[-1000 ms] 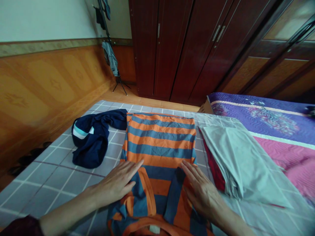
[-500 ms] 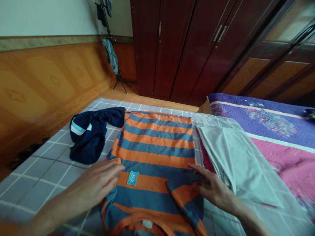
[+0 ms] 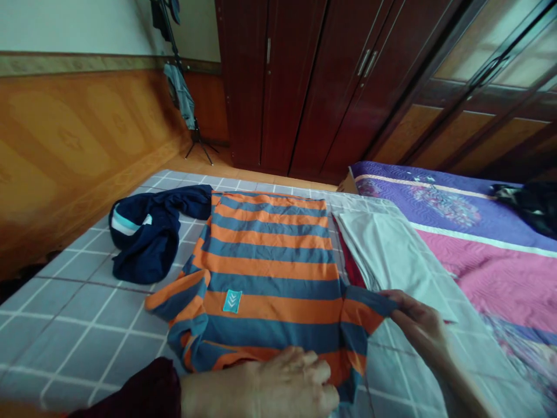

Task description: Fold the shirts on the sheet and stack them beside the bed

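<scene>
An orange and blue-grey striped T-shirt (image 3: pixel 274 267) lies spread on the bed with its collar end toward me and a small teal patch (image 3: pixel 232 301) on the chest. My right hand (image 3: pixel 418 319) pinches the edge of the sleeve on the right and holds it stretched outward. Across the collar area lies my left hand (image 3: pixel 291 380), its fingers curled down onto the fabric near the right shoulder; the fingertips are hidden. The other sleeve (image 3: pixel 180 295) sticks out to the left, loosely creased.
A dark navy garment (image 3: pixel 152 232) lies crumpled left of the shirt. To the right rests a folded pale grey cloth (image 3: pixel 391 249) over something red. The bed sheet (image 3: pixel 78 325) is grey checked. Beyond stand a dark wardrobe (image 3: pixel 300 87), a coat rack (image 3: pixel 180 87) and a purple-pink bedspread (image 3: pixel 456 215).
The right sleeve, folded inward before, is now pulled out to the right by my right hand. My left hand has moved from the left side to the collar area. The view has shifted rightward.
</scene>
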{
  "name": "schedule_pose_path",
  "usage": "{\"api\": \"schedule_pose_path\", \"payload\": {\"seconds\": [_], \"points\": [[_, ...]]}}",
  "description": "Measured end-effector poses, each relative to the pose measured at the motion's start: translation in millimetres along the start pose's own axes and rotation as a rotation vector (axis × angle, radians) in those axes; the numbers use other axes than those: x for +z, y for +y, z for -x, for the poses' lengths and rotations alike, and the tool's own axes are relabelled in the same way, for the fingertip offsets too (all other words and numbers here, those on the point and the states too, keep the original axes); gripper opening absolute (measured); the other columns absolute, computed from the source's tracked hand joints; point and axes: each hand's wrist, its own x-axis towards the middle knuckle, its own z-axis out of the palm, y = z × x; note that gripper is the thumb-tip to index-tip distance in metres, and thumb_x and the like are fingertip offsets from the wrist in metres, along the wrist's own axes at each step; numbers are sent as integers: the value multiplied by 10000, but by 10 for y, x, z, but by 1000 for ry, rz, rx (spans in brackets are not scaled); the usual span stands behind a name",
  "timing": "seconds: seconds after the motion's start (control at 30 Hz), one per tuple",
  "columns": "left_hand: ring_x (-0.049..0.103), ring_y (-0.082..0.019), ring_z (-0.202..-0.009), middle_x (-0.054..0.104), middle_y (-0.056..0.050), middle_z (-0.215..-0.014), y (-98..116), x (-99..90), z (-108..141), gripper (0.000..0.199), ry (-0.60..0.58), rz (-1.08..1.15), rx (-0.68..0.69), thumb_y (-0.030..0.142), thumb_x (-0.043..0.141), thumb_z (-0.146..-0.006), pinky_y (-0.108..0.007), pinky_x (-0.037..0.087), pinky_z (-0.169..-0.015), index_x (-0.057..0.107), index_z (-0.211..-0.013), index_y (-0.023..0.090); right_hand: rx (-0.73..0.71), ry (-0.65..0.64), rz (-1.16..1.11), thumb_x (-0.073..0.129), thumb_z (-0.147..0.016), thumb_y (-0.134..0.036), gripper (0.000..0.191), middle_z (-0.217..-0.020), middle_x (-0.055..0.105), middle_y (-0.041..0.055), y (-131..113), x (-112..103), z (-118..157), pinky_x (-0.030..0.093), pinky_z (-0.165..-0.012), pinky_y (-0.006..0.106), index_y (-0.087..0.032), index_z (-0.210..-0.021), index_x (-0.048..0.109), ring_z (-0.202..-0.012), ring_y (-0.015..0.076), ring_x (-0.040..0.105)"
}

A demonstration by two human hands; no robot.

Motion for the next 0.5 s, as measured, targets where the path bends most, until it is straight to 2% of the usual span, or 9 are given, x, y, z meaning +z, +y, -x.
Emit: {"api": "schedule_pose_path", "payload": {"seconds": [0.1,0.23,0.3,0.37,0.43,0.5], "points": [[589,-223,-917,617,-56,-938,52,26,-92,245,14,-61,9,382,517,-912,-320,456,-776,578,-1016,168,-172,73,168,553,-694,-304,151,-889,702,57,15,57,116,523,-730,341,-228,-640,673,-834,236,655],[589,-202,-899,626,-56,-945,115,11,-146,229,25,-122,50,316,428,-954,-299,449,-699,600,-986,167,-210,135,295,508,-730,-291,183,-925,700,55,37,-89,140,523,-743,355,-233,-618,641,-852,227,654],[594,-184,-823,630,-43,-887,111,25,-168,248,27,-150,73,246,383,-968,-295,426,-634,611,-917,166,-203,213,359,482,-713,-249,176,-978,692,61,26,-153,133,527,-704,354,-233,-679,655,-859,231,649],[597,-176,-763,633,-35,-839,84,64,-206,256,23,-156,95,231,391,-964,-297,398,-589,619,-868,166,-245,261,384,459,-699,-203,264,-1057,674,65,-53,-138,121,528,-697,350,-234,-842,679,-916,234,635],[600,-176,-728,637,-33,-815,44,123,-259,248,17,-140,114,253,419,-953,-301,375,-550,626,-846,169,-325,193,361,450,-745,-181,346,-1120,654,65,-207,-36,106,521,-764,350,-231,-1018,657,-1004,226,610],[600,-175,-703,639,-29,-812,3,185,-303,254,10,-125,150,288,426,-951,-304,352,-497,629,-847,174,-373,48,369,460,-824,-206,322,-1116,651,69,-392,115,94,497,-835,352,-219,-1098,628,-1033,216,595]]}}
